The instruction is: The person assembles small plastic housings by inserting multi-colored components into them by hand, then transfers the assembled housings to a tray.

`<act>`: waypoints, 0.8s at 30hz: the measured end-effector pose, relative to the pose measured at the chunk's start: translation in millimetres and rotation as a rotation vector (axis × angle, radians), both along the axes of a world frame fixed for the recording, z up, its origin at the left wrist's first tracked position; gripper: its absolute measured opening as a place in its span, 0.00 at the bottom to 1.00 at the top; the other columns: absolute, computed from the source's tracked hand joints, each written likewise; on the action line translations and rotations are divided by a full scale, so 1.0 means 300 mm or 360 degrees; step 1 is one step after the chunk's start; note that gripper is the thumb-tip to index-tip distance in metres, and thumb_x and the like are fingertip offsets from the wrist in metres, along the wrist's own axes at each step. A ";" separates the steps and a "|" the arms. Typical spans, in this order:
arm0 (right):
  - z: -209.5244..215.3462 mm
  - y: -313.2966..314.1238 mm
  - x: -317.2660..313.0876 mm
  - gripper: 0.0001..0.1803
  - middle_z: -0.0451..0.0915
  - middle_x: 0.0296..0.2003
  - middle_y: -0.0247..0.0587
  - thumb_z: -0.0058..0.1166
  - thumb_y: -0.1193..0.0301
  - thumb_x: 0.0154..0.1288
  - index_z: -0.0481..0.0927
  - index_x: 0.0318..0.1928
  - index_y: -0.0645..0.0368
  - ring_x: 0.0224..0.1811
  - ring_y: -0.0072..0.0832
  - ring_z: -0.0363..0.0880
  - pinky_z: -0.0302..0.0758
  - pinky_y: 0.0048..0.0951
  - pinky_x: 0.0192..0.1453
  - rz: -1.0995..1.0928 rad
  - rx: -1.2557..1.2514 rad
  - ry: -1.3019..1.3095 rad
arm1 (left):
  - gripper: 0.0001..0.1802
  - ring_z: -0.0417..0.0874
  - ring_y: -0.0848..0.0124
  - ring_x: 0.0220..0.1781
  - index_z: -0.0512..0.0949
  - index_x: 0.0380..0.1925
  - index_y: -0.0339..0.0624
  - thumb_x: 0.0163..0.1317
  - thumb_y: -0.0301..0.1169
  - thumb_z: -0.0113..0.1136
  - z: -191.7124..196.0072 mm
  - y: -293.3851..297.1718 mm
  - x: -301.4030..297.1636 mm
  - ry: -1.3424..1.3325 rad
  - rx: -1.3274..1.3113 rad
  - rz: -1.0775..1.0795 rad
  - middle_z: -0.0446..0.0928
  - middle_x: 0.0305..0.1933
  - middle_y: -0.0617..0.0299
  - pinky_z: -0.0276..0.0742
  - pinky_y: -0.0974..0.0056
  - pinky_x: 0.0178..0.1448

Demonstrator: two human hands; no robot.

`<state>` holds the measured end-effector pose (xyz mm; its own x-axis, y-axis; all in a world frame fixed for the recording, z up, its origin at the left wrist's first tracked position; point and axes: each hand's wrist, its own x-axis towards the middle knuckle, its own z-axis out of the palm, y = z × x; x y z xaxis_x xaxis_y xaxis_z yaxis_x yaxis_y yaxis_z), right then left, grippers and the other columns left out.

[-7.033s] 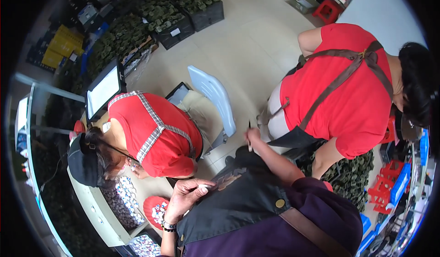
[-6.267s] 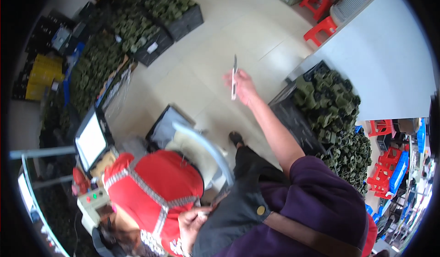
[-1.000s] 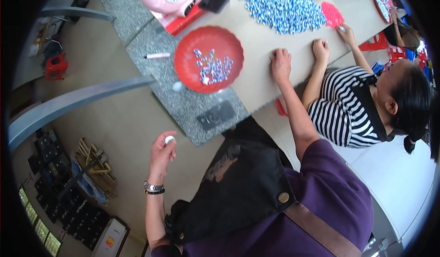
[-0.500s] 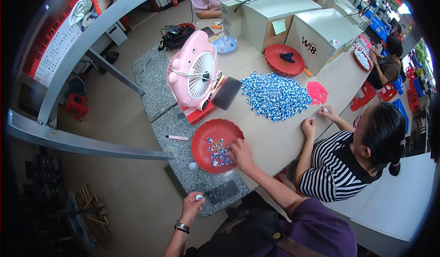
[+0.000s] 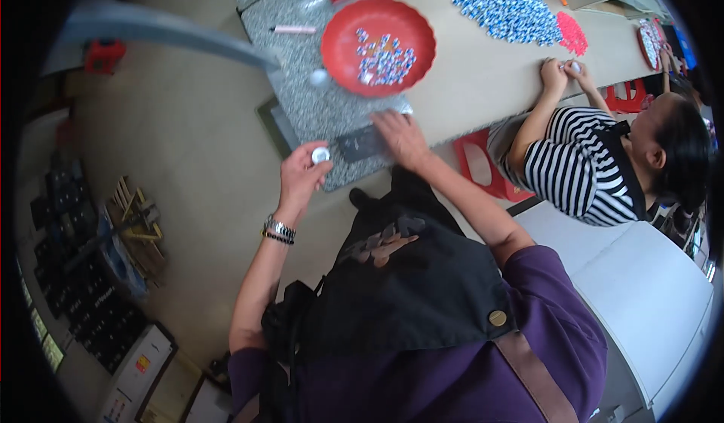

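Note:
My left hand pinches a small white round piece between thumb and fingers, at the near left edge of the table. My right hand is stretched out low over the tabletop, fingers apart, beside the right end of a dark flat rectangular plate; nothing shows in it. Just beyond it stands a red scalloped dish with many small blue-and-white pieces in it. A white round object lies left of the dish, and a pale pink pen-like stick farther up.
A large heap of blue-and-white pieces and a smaller pink heap lie at the far right. A co-worker in a striped shirt sits on my right, hands near the pink heap. A grey metal bar crosses at upper left.
The view has tipped down toward my body. My right hand has left the red dish and come nearer, beside the dark plate. My left hand still holds the white round piece.

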<state>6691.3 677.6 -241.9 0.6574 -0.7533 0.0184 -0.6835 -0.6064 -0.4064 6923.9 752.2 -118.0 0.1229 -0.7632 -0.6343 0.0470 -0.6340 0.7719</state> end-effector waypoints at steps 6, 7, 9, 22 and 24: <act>0.052 0.094 0.016 0.41 0.66 0.61 0.39 0.60 0.76 0.47 0.64 0.65 0.53 0.68 0.39 0.60 0.59 0.43 0.68 -0.0006 -0.0067 0.0025 | 0.20 0.71 0.86 0.23 0.75 0.50 0.39 0.56 0.22 0.64 0.062 0.129 0.048 0.0188 -0.0364 0.0032 0.77 0.30 0.70 0.64 0.80 0.23; 0.061 0.108 0.027 0.41 0.66 0.61 0.39 0.60 0.76 0.47 0.64 0.65 0.53 0.68 0.39 0.60 0.59 0.43 0.68 0.0000 -0.0089 0.0025 | 0.20 0.71 0.86 0.23 0.75 0.50 0.39 0.56 0.22 0.65 0.065 0.162 0.055 0.0197 -0.0360 0.0012 0.77 0.30 0.70 0.64 0.80 0.23; 0.085 0.126 0.052 0.40 0.65 0.62 0.40 0.55 0.80 0.47 0.63 0.65 0.53 0.69 0.39 0.59 0.59 0.47 0.68 -0.0104 -0.0080 0.0050 | 0.19 0.71 0.86 0.22 0.74 0.47 0.39 0.55 0.24 0.68 0.053 0.215 0.071 0.0235 -0.0377 -0.0019 0.77 0.29 0.70 0.64 0.80 0.22; 0.042 -0.256 0.438 0.31 0.68 0.59 0.43 0.60 0.78 0.43 0.76 0.54 0.56 0.64 0.47 0.62 0.62 0.46 0.65 -0.0473 -0.0546 -0.0424 | 0.19 0.72 0.86 0.28 0.72 0.43 0.38 0.53 0.22 0.68 0.047 0.245 0.191 0.0049 -0.0375 -0.0058 0.75 0.29 0.72 0.67 0.79 0.28; 0.012 -0.300 0.453 0.29 0.66 0.62 0.41 0.66 0.73 0.40 0.79 0.50 0.54 0.67 0.48 0.57 0.57 0.49 0.67 -0.0366 -0.0486 -0.0334 | 0.19 0.72 0.86 0.27 0.72 0.44 0.39 0.53 0.22 0.67 0.042 0.222 0.180 0.0087 -0.0356 0.0020 0.76 0.29 0.71 0.66 0.79 0.27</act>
